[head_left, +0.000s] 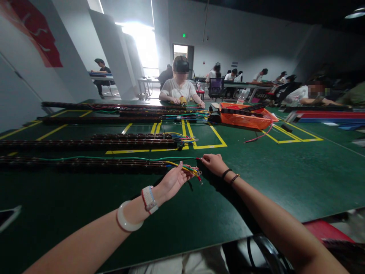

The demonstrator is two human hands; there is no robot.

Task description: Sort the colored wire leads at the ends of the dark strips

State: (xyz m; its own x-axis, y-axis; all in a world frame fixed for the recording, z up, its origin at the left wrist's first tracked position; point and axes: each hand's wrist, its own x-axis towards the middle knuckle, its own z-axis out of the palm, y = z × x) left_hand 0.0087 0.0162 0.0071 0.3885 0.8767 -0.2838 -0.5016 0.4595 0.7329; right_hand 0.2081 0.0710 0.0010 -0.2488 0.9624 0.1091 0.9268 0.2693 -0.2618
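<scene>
Green wire (171, 158) runs along the far side of a long dark bar (99, 165) on the table (285, 171), and the right hand (213, 163) pinches its red end (198, 158). The left hand (173, 180) grips coloured wires (195, 172) between its thumb and fingers. These wires come out of the right end of the bar and have little metal rings (200, 173) on their tips. The 2 hands are near each other. More dark bars (137, 143) lie behind, with yellow lines (210, 146) on the table top. Farther back sits an orange basket (242, 121), and across the table a person (176, 89) holds a yellow tool (183, 101).
</scene>
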